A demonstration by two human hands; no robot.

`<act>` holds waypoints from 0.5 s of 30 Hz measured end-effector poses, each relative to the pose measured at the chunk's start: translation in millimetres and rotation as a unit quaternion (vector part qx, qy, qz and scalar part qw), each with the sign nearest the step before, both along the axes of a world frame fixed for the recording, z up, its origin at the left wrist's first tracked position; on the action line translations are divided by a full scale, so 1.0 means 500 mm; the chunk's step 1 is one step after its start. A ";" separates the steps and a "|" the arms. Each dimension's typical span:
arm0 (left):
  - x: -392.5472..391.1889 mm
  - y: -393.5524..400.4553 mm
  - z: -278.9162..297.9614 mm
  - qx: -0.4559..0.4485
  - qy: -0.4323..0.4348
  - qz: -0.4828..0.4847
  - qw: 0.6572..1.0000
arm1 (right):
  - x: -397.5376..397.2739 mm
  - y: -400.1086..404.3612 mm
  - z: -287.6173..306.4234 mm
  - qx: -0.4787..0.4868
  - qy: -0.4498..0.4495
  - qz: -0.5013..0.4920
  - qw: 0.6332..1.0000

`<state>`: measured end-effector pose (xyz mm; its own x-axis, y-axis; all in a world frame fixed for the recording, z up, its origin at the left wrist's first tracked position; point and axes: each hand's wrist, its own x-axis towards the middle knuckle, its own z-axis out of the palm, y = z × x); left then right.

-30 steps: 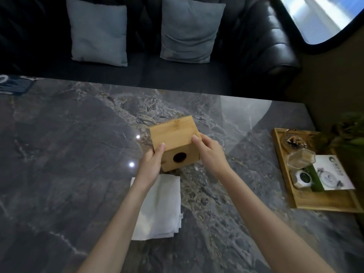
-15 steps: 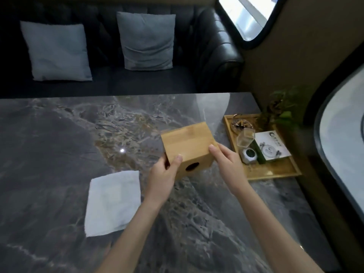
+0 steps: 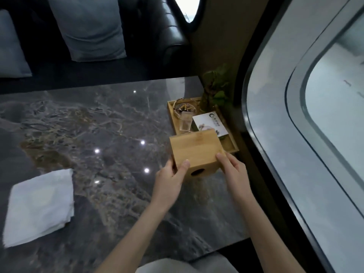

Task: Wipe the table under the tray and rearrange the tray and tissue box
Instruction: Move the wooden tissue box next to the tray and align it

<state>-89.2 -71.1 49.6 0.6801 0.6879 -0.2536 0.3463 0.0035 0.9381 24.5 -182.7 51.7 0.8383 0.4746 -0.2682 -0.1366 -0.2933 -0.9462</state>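
Both hands, left (image 3: pixel 170 181) and right (image 3: pixel 233 170), clasp the plain bamboo tissue box (image 3: pixel 197 151), round hole facing near, just beside the tray (image 3: pixel 231 145)

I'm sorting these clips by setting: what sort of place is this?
Probably a lounge or cafe booth, perhaps in a vehicle-style cabin: a dark sofa with cushions faces a marble table, rounded-corner windows run alongside, and a tray holds an ashtray.

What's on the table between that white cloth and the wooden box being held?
Nothing: in the head view, only bare marble table lies between the white cloth and the wooden box.
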 end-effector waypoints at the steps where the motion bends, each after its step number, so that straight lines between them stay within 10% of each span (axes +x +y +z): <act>1: 0.011 -0.015 -0.005 -0.004 0.001 -0.009 1.000 | 0.008 -0.018 -0.005 0.000 0.007 -0.008 1.000; 15: 0.088 -0.148 -0.093 -0.052 0.034 -0.089 0.994 | 0.056 -0.173 -0.078 0.009 0.056 -0.060 0.997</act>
